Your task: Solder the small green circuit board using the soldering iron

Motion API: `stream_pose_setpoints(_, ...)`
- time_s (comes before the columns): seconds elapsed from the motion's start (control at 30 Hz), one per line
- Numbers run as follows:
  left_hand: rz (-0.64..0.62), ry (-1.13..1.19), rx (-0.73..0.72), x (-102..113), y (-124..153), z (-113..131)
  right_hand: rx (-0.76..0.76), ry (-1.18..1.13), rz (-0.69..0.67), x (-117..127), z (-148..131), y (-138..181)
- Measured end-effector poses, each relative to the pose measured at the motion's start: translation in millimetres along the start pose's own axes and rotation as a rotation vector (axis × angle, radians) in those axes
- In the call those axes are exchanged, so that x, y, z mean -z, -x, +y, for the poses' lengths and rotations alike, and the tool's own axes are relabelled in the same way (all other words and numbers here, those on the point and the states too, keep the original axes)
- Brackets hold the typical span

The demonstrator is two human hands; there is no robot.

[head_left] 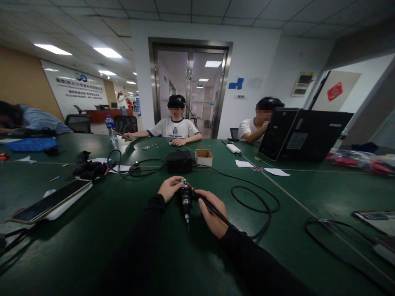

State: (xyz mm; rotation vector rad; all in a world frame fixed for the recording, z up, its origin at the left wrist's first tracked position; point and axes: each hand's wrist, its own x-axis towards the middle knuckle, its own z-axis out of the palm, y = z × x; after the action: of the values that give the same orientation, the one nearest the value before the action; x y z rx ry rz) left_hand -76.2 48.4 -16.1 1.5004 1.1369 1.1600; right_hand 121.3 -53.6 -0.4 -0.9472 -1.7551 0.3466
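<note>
A small green part (183,181) is sitting right at the centre of the near worktop (123,238), pinched at the fingertips of the left hand (169,188), which is curling in from the left and closing narrowly around it. Directly below that part, a dark cylindrical tool (186,201) is pointing toward the viewer, its thin metal tip hanging just above the green surface. The right hand (211,211) is coming in from the other side, its fingers wrapped around a slim black handle (210,207) whose front end is meeting the tool just under the green part. So both hands are touching the work, with the part lying between them and slightly nearer the left fingertips.

A black cable (256,201) is looping across the worktop just to the right of the right hand. Farther back, a black box (179,161) is standing beside a small open cardboard box (203,157). A flat device (51,201) is lying off to the left, well apart from the hands. Across the worktop, a person in a white shirt (175,128) is resting both arms on the surface, and a second person (254,125) is sitting half hidden behind an open laptop (304,133).
</note>
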Motion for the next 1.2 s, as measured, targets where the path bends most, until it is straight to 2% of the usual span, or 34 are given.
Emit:
stream_pose_setpoints(0.2, -0.025, 0.068, -0.034, 0.5, -1.0, -4.4, -0.002, -0.021, -0.024, 1.0, -0.2, -0.2)
stream_pose_setpoints(0.63, 0.014, 0.09, -0.051, -2.4, 5.7, -4.1, -0.005, -0.019, -0.057, 1.9, -0.5, -0.6)
stream_pose_setpoints(1.2, 0.025, 0.169, -0.062, -4.9, 2.2, -6.3, 0.044, 0.011, 0.005, 2.5, 0.3, 0.3)
